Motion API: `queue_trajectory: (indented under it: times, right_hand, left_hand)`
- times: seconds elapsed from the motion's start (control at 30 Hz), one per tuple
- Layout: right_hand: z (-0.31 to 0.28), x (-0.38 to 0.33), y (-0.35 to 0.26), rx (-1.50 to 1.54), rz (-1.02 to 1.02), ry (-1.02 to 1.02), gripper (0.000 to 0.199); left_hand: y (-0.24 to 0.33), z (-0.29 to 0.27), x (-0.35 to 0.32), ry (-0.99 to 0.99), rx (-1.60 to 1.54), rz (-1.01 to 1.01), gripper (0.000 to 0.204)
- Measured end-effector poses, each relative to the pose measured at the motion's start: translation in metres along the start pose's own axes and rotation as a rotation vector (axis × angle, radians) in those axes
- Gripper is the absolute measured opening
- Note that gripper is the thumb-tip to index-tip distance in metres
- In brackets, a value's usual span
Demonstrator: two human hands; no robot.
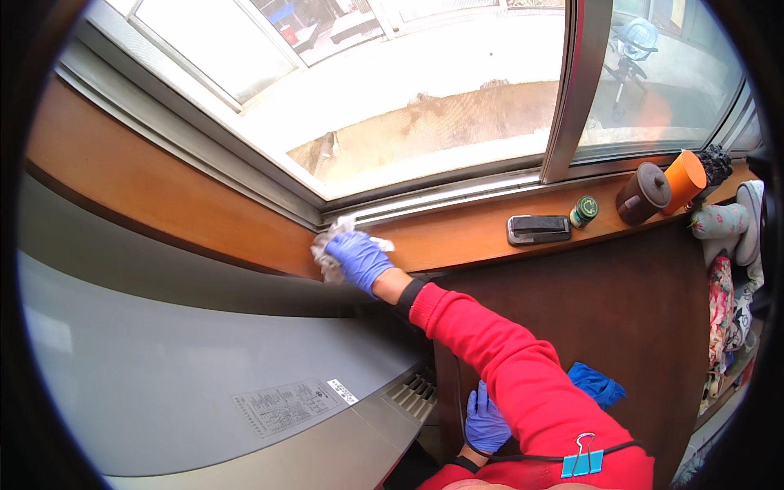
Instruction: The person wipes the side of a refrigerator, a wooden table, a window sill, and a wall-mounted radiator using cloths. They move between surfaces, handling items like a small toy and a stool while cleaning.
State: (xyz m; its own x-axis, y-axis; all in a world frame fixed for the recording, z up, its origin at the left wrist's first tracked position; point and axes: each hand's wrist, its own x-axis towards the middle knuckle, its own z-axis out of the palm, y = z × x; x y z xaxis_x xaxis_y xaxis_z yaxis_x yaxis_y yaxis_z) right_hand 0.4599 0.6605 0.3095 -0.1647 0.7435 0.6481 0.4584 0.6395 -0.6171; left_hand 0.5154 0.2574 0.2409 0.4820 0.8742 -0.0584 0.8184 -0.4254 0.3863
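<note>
The right hand [359,257], gloved in blue-violet, is pressing a crumpled white cloth [325,263] into the corner of the orange-brown windowsill [469,233], just toward 9 o'clock from the centre of the view. Its fingers are lying close together over the cloth, which is bulging out around them on several sides; whether the thumb is pinching it, I cannot tell. A black cuff is circling the wrist, and the red sleeve [506,351] is stretching back toward 5 o'clock.

The left hand [487,418], in a matching glove, is resting at 5 o'clock from the centre, beside the red sleeve and over the dark brown tabletop [629,302]. Its fingers are extending upward, pressed nearly together; its thumb is not showing clearly. A bunched blue cloth [596,385] is lying at 4 o'clock on the tabletop.

Along the sill, near 3 o'clock, a black-topped rectangular case [539,229] is sitting just beside a green-lidded jar [584,211]. Farther along, between 2 and 3 o'clock, a brown lidded canister [643,193] and a tilted orange cup [684,181] are standing close together. The sliding window [563,98] is spanning 12 to 2 o'clock, while a grey appliance casing [163,343] is filling the area around 8 o'clock. A light-blue binder clip [582,464] is hanging between 4 and 5 o'clock, against the red clothing.
</note>
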Motion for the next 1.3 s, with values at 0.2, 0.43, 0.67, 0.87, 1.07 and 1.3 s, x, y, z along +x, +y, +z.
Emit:
queue_trajectory:
  times: [0.2,0.43,0.67,0.87,1.07,1.3]
  right_hand:
    - [-0.067,-0.047,0.05,-0.435,0.268,0.05,0.021]
    - [-0.031,-0.095,0.029,-0.144,0.086,-0.095,0.02]
    - [-0.117,-0.181,0.018,-0.213,0.064,-0.09,0.027]
    - [-0.249,-0.267,0.038,-0.37,0.205,0.005,0.025]
    - [-0.415,-0.324,0.084,-0.884,0.781,0.261,0.03]
    - [-0.285,-0.302,0.064,-0.757,0.523,-0.114,0.041]
  left_hand:
    - [0.001,0.005,-0.002,0.07,-0.051,-0.021,0.074]
    - [-0.01,0.018,-0.007,0.131,-0.351,-0.105,0.076]
    - [0.009,-0.006,0.01,0.115,0.194,0.047,0.066]
    - [0.015,-0.01,0.01,0.09,0.244,0.037,0.071]
    - [0.014,-0.008,0.009,0.081,0.267,0.033,0.072]
    - [0.014,-0.006,0.009,0.086,0.274,0.032,0.072]
